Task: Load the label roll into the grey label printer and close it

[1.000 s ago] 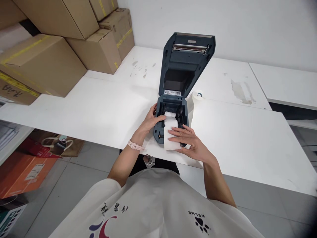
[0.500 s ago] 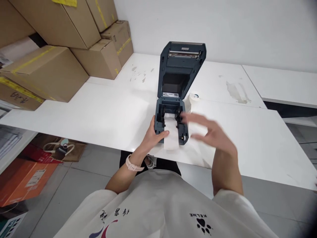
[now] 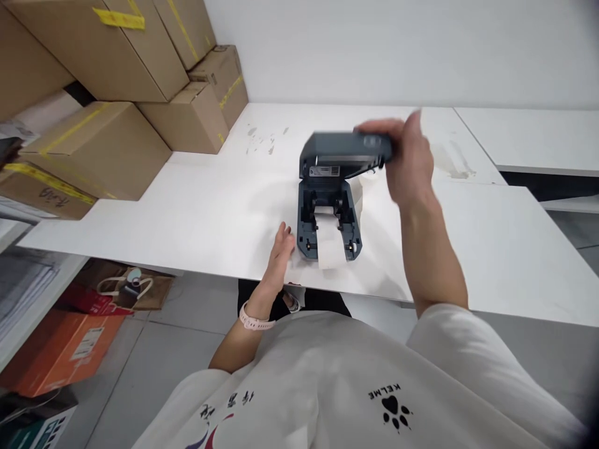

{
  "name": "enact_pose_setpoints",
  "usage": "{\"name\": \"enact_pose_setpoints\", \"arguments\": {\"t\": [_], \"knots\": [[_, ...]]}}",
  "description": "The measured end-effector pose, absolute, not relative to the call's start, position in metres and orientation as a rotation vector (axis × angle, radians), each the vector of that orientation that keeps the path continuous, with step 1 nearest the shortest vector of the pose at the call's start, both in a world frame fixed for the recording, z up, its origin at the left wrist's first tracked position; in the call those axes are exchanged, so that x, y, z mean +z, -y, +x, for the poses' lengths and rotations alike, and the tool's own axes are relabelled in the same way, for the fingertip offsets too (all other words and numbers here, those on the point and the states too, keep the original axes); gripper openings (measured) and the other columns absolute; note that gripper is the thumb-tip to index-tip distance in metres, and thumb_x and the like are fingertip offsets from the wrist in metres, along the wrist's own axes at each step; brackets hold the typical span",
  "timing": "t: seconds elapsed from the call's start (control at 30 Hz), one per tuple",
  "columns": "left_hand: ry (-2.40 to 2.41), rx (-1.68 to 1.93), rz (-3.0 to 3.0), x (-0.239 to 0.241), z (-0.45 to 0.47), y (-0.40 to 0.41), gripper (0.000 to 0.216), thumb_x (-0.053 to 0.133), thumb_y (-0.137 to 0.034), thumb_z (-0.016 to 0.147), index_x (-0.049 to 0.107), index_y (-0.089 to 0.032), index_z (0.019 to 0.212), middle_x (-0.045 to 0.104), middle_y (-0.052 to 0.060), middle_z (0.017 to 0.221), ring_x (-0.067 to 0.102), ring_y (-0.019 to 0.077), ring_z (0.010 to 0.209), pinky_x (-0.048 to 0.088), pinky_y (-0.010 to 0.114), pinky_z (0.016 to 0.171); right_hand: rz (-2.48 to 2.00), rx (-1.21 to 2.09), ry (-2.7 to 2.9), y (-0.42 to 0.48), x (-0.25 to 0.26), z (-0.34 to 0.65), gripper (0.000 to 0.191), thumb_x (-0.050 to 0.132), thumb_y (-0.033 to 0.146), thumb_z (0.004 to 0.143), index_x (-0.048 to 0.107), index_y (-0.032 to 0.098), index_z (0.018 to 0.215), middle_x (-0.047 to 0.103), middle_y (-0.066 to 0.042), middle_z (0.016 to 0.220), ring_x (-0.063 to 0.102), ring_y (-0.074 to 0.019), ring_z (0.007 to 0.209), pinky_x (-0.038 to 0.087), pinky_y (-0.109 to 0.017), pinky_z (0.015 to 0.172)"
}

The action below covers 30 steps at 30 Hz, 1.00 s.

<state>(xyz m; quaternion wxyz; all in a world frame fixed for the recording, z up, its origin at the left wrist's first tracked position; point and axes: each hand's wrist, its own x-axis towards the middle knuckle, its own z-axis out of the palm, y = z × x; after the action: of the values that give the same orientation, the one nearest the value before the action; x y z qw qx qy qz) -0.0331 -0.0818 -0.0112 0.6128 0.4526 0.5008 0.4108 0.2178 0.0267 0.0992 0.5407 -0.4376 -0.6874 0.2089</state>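
A dark blue label printer (image 3: pixel 306 231) sits near the front edge of the white table (image 3: pixel 187 212). A strip of white label paper (image 3: pixel 329 244) runs out of its open bay toward me. My right hand (image 3: pixel 406 159) grips the top of the printer's lid (image 3: pixel 341 149), which is tilted halfway down over the bay. My left hand (image 3: pixel 279 255) rests flat against the printer's left side, fingers stretched out, holding nothing. A white paper roll (image 3: pixel 359 187) stands just behind the printer on the right, mostly hidden.
Brown cardboard boxes (image 3: pixel 116 93) with yellow tape are stacked at the back left of the table. A second white table (image 3: pixel 528 137) adjoins on the right. Under the table at left lie an orange box (image 3: pixel 60 349) and a brown bag (image 3: pixel 131 287).
My right hand left the paper strip, rose to the upright lid and has swung it halfway down. My left hand slid from the printer's bay to its left side.
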Motion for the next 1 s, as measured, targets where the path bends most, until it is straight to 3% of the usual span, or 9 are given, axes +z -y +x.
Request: {"name": "enact_pose_setpoints", "arguments": {"t": [0.07, 0.17, 0.33, 0.5, 0.67, 0.73, 0.83, 0.9, 1.0], "knots": [[-1.134, 1.026, 1.049, -0.008, -0.030, 0.073, 0.089, 0.039, -0.076, 0.093, 0.014, -0.031, 0.165, 0.020, 0.007, 0.175, 0.023, 0.0278, 0.162, 0.028, 0.045, 0.129, -1.021, 0.469, 1.651, 0.023, 0.073, 0.209, 0.057, 0.029, 0.058, 0.107, 0.072, 0.023, 0.122, 0.073, -0.006, 0.132, 0.062, -0.0237, 0.132, 0.047, -0.045, 0.117], [-1.108, 1.070, 1.075, -0.002, -0.018, 0.063, 0.090, 0.045, -0.074, 0.093, 0.015, -0.030, 0.165, 0.019, 0.007, 0.176, 0.018, 0.0281, 0.163, 0.026, 0.044, 0.130, -1.061, 0.374, 1.779, 0.069, 0.031, 0.197, 0.042, 0.038, 0.045, 0.108, 0.066, 0.028, 0.134, 0.070, -0.005, 0.138, 0.057, -0.0239, 0.139, 0.040, -0.051, 0.122], [-1.109, 1.044, 1.088, 0.001, 0.004, 0.061, 0.100, 0.073, -0.056, 0.083, 0.021, -0.027, 0.163, 0.025, 0.009, 0.173, 0.027, 0.0322, 0.160, 0.032, 0.045, 0.128, -1.194, 0.268, 1.830, 0.079, -0.013, 0.190, 0.045, 0.030, 0.037, 0.109, 0.054, 0.031, 0.147, 0.065, -0.005, 0.146, 0.048, -0.0227, 0.148, 0.030, -0.055, 0.128], [-1.069, 1.136, 1.160, -0.008, 0.008, 0.054, 0.085, 0.074, -0.048, 0.082, 0.037, -0.025, 0.155, 0.045, 0.011, 0.162, 0.042, 0.0329, 0.150, 0.038, 0.048, 0.123, -1.192, 0.216, 1.801, 0.075, -0.019, 0.187, 0.045, 0.027, 0.037, 0.109, 0.056, 0.029, 0.143, 0.067, -0.006, 0.143, 0.050, -0.0228, 0.147, 0.031, -0.055, 0.127], [-1.271, 1.216, 1.192, -0.022, 0.005, 0.077, 0.072, 0.075, -0.050, 0.083, 0.047, -0.024, 0.144, 0.048, 0.013, 0.154, 0.046, 0.0304, 0.144, 0.042, 0.045, 0.116, -1.131, 0.223, 1.771, 0.076, -0.019, 0.185, 0.041, 0.028, 0.038, 0.109, 0.057, 0.030, 0.137, 0.067, -0.006, 0.141, 0.051, -0.0220, 0.145, 0.034, -0.052, 0.125], [-1.501, 1.354, 1.169, -0.029, 0.006, 0.103, 0.060, 0.076, -0.049, 0.082, 0.055, -0.020, 0.130, 0.057, 0.014, 0.139, 0.056, 0.0259, 0.127, 0.048, 0.039, 0.105, -1.113, 0.238, 1.735, 0.077, -0.019, 0.184, 0.037, 0.031, 0.039, 0.109, 0.057, 0.029, 0.134, 0.068, -0.006, 0.139, 0.052, -0.0223, 0.144, 0.034, -0.053, 0.125], [-1.431, 1.253, 1.106, -0.040, 0.012, 0.135, 0.039, 0.064, -0.056, 0.088, 0.065, -0.018, 0.084, 0.063, 0.004, 0.082, 0.058, 0.0153, 0.077, 0.048, 0.031, 0.074, -1.092, 0.250, 1.704, 0.078, -0.020, 0.182, 0.033, 0.034, 0.041, 0.108, 0.058, 0.027, 0.125, 0.070, -0.008, 0.136, 0.053, -0.0233, 0.143, 0.032, -0.055, 0.125], [-1.223, 1.063, 0.972, -0.041, 0.018, 0.141, 0.049, 0.061, -0.064, 0.086, 0.067, -0.017, 0.075, 0.059, 0.001, 0.068, 0.049, 0.0102, 0.057, 0.037, 0.027, 0.055, -1.073, 0.238, 1.716, 0.077, -0.020, 0.183, 0.033, 0.034, 0.042, 0.108, 0.060, 0.027, 0.122, 0.071, -0.008, 0.135, 0.054, -0.0239, 0.142, 0.032, -0.056, 0.125], [-1.070, 0.918, 0.805, -0.034, 0.023, 0.130, 0.048, 0.073, -0.063, 0.074, 0.069, -0.015, 0.071, 0.058, -0.002, 0.059, 0.040, 0.0059, 0.045, 0.023, 0.025, 0.047, -1.038, 0.210, 1.759, 0.077, -0.021, 0.186, 0.035, 0.033, 0.040, 0.109, 0.061, 0.027, 0.125, 0.071, -0.008, 0.135, 0.055, -0.0236, 0.142, 0.033, -0.054, 0.124]]}}
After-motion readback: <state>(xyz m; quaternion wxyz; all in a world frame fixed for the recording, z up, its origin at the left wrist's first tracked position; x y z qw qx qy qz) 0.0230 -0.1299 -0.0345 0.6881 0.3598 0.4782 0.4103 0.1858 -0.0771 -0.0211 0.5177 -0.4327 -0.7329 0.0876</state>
